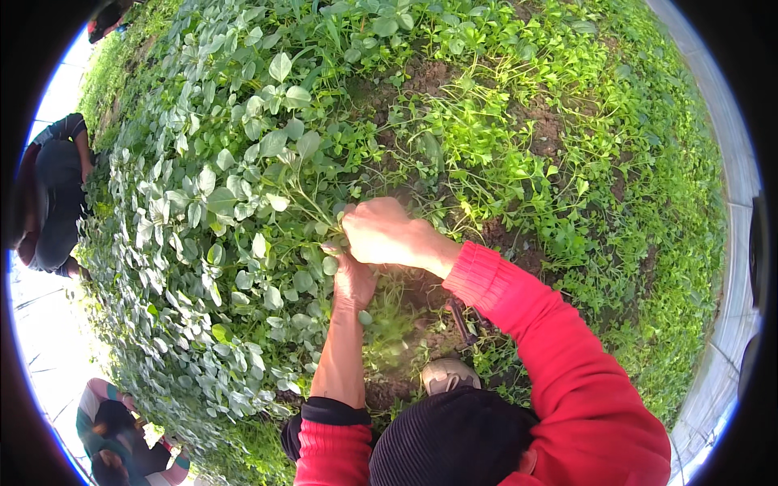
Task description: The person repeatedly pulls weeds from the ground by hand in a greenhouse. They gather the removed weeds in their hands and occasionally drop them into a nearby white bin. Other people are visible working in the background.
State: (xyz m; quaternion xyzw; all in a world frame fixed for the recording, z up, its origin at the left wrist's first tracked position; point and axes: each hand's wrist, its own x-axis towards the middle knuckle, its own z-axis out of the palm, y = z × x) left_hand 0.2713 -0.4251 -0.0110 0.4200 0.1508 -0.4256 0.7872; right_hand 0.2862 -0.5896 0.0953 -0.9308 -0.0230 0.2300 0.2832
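My right hand [389, 231], in a red sleeve, is closed around the stems of a broad-leaved green plant [307, 200]. Its leafy top leans up and to the left. Just below, my left hand [352, 276] touches the right one near the stem base, palm partly in view, its fingertips largely hidden by leaves and the other hand; what it holds does not show. Dense broad-leaved plants [182, 273] stand to the left. Low plants with lobed leaves [486, 146] grow to the right, with brown soil [541, 127] showing between them.
A shoe [448, 375] rests on the soil near the bottom. A thin dark object [462, 322], unclear, lies beside my right forearm. Co-workers [58, 194] [121, 431] crouch at the left edge, and part of another person shows at the top left. Pale sheeting [738, 231] borders the right side.
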